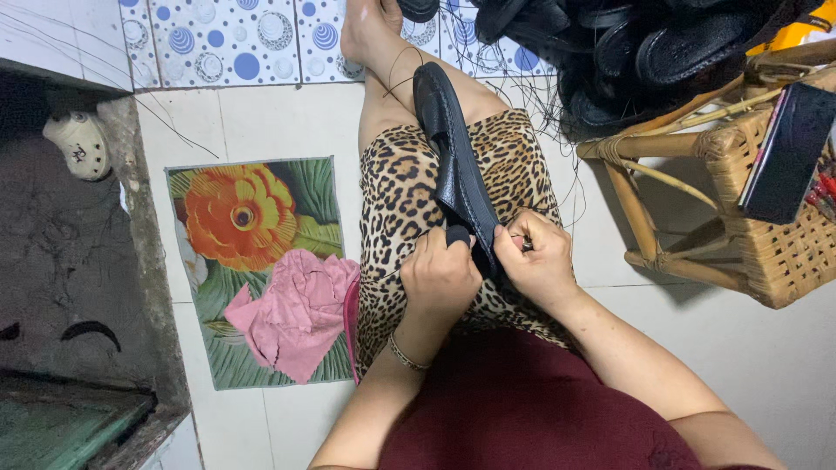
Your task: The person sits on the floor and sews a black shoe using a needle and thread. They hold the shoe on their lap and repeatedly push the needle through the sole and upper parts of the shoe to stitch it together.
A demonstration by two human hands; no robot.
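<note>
Grip, left hand: the left hand (440,277) is closed around a small dark handle, maybe a tool, pressed against the near end of the black sandal (455,161).
Grip, right hand: the right hand (538,259) pinches something small and shiny at the sandal's edge; it looks like a needle, but it is too small to be sure. The fingers are closed.
Where the sandal is: it lies on the person's lap, on the leopard-print skirt (409,191). Both hands touch its near end.
Which way it points: the long side of the sandal runs from the hands up along the leg, toward the bare foot (366,30). It leans a little to the left as it goes away. One long edge is turned up, so it sits tilted, not flat.
What could go wrong: the sharp bit could poke a finger, because both hands are very close together at the same spot.
Slip: the sandal could slide off the lap, since only its near end is held.
Thread: thin dark threads (557,104) hang loose just right of the sandal; they could tangle or knot.
Near the sandal: a pile of black sandals (644,43) lies beyond it to the right, a wicker stool (749,218) to its right, a pink cloth (296,313) on a flower mat (248,218) to its left.
</note>
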